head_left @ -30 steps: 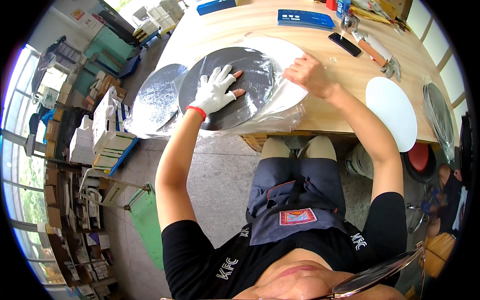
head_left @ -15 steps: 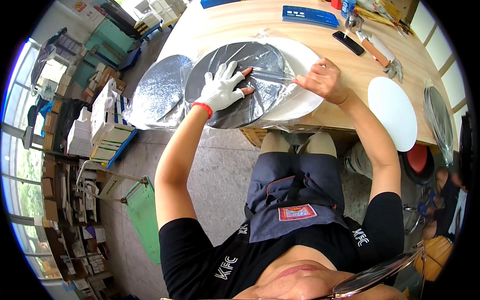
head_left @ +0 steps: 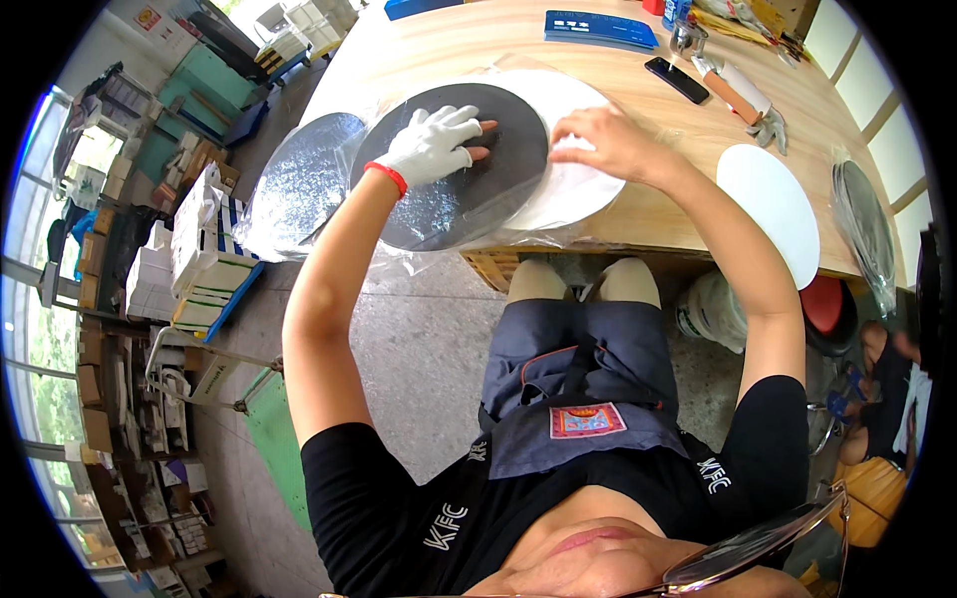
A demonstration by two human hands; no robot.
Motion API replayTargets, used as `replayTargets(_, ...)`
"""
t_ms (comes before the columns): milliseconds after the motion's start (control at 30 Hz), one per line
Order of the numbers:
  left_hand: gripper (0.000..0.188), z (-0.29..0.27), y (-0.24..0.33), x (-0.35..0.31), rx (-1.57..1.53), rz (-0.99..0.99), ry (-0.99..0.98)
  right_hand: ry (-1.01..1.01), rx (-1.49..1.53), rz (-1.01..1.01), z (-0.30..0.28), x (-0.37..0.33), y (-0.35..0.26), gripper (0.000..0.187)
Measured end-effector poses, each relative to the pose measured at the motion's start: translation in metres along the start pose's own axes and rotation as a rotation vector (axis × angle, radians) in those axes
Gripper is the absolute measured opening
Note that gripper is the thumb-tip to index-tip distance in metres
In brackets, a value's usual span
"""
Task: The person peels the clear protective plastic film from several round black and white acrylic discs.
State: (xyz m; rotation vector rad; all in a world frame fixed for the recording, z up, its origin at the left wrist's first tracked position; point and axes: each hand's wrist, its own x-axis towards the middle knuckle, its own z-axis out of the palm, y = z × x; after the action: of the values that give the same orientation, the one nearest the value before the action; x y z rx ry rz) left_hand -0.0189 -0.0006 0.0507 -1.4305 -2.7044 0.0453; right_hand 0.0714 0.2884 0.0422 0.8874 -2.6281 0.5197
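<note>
My left hand (head_left: 436, 142) wears a white glove with the thumb and a fingertip bare. Its fingers are spread, and it lies flat on a large black disc (head_left: 498, 194). Clear plastic film (head_left: 439, 224) shows glossy over the lower part of this disc; its upper right surface looks matt. My right hand (head_left: 603, 143), bare and slightly blurred, hovers at the disc's right edge, fingers bent and apart with nothing visible in them. Below it lies a large white disc (head_left: 588, 199), partly under the black one. To the left sits another dark disc (head_left: 311, 169) in shiny clear plastic.
A white oval sheet (head_left: 768, 209) lies to the right on the wooden table (head_left: 478, 40), with bagged dark discs (head_left: 865, 229) beyond it. Farther back are a phone (head_left: 678, 80), a blue box (head_left: 600, 31) and a grey glove (head_left: 768, 130). A person (head_left: 882, 399) sits at far right.
My right hand has moved left from the white disc's far rim toward the black disc and no longer holds the stretched film. My left hand stays spread on the disc.
</note>
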Motion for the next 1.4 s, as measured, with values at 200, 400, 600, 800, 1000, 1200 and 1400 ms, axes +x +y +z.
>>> replayTargets(200, 0.055, 0.026, 0.008, -0.006, -0.01, -0.094, 0.052, -0.458, 0.241, 0.309, -0.003, 0.007, 0.013, 0.029)
replayTargets(400, 0.055, 0.027, 0.01, -0.011, -0.054, -0.14, 0.064, 0.149, 0.145, -0.181, 0.0, -0.015, 0.002, 0.011)
replayTargets(600, 0.054, 0.034, 0.013, -0.006, 0.018, -0.217, 0.121, 0.403, 0.284, 0.008, -0.043, -0.051, -0.016, 0.012)
replayTargets(800, 0.055, 0.04, 0.007, -0.005, 0.038, -0.171, 0.197, 0.0, -0.134, 0.041, 0.01, 0.003, 0.006, 0.022)
replayTargets(1000, 0.053, 0.043, 0.004, -0.005, 0.042, -0.171, 0.22, -0.239, -0.102, 0.08, -0.011, 0.022, 0.018, 0.013)
replayTargets(1200, 0.055, 0.048, 0.008, -0.001, -0.007, -0.235, 0.203, 0.395, -0.323, -0.532, -0.023, -0.038, 0.008, 0.009)
replayTargets(1400, 0.056, 0.052, 0.005, -0.006, 0.046, -0.24, 0.233, 0.334, -0.037, -0.222, -0.039, -0.005, -0.036, 0.049)
